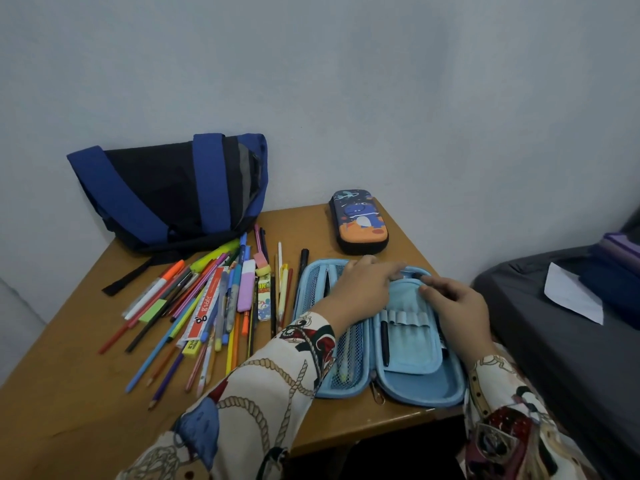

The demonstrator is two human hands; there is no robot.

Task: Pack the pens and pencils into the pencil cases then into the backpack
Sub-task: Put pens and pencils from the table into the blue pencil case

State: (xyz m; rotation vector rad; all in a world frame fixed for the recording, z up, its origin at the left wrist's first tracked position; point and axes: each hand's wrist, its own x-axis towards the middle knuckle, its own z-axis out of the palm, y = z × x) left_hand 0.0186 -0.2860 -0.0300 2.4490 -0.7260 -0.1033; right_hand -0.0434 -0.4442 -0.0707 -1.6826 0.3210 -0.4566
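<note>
Light-blue hard-shell pencil case (415, 389), open flat; scarcely filled.
Left hand (360, 289) and right hand (457, 303) rest spread on its flap, holding nothing; risk: elastic loops snagging pens.

Wooden counter (86, 393) stood in the corner of pale walls (381, 81). Erasers lay on it: a pink one (260, 260) above a yellow sponge-like block (265, 272), and a yellow one (191, 348) nearer the front edge. To the right, a bed with dark grey sheet (554, 341) carried a white paper (571, 296) beside folded dark blue fabric (616, 289)
</note>
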